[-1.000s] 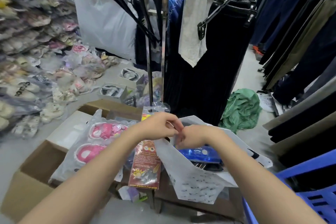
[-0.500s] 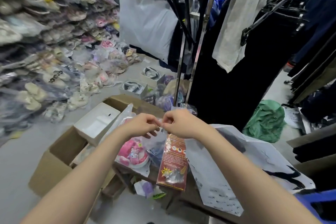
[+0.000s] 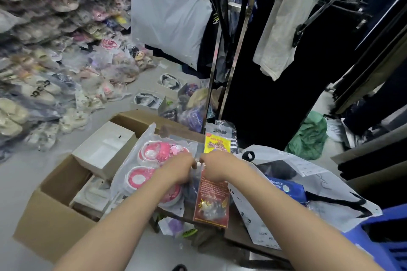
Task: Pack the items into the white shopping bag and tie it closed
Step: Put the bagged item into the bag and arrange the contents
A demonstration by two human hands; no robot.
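The white shopping bag [image 3: 330,200] lies slumped open at the right on a low table, with a blue packet [image 3: 286,187] and something dark inside. Left of it lies a red and yellow packet [image 3: 211,200]. Further left, a clear bag of pink children's shoes [image 3: 152,152] rests on the cardboard box. My left hand [image 3: 176,169] and my right hand [image 3: 217,166] meet fingertip to fingertip above the red packet. Both pinch a thin piece of clear plastic wrapper [image 3: 198,154] between them; what it belongs to is hard to tell.
A big open cardboard box [image 3: 50,222] with a white box [image 3: 103,149] on it stands at the left. A blue plastic chair [image 3: 378,244] is at the right edge. Metal rack poles [image 3: 211,72] with hanging clothes rise behind; bagged shoes pile at the left, and a green cloth [image 3: 308,136] lies on the floor.
My hands left the white bag's rim and moved left, over the red packet. The bag has slumped flatter. The camera has swung left too.
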